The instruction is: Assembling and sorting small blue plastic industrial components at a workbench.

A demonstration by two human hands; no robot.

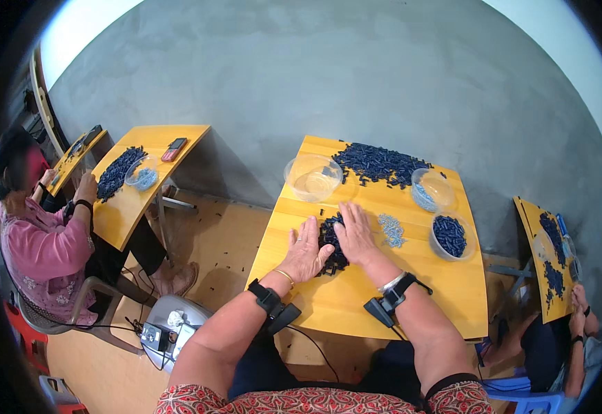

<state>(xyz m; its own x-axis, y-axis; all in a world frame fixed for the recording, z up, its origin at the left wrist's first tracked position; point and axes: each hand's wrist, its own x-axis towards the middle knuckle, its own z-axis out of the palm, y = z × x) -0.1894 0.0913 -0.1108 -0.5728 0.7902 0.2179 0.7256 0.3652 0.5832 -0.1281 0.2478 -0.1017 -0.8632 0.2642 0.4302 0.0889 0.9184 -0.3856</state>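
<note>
Both of my hands rest on a yellow wooden table [377, 303], on either side of a small heap of short dark-blue tube-like pieces [330, 238]. My left hand [305, 251] lies against the heap's left side, its fingers stretched forward. Against the right side, my right hand [356, 236] is also extended, partly covering the pieces. Neither hand grips anything. Just right of my right hand lies a little pile of thin, pale blue-silver pieces [391, 230]. A large mound of the same dark pieces [377, 163] spreads along the table's far edge.
A clear round tub [290, 181] stands at the far left. On the right are a tub [447, 188] with pale pieces and another [471, 247] full of dark ones. People sit at tables on the left [45, 255] and right [580, 345]. A grey stool [197, 314] stands left.
</note>
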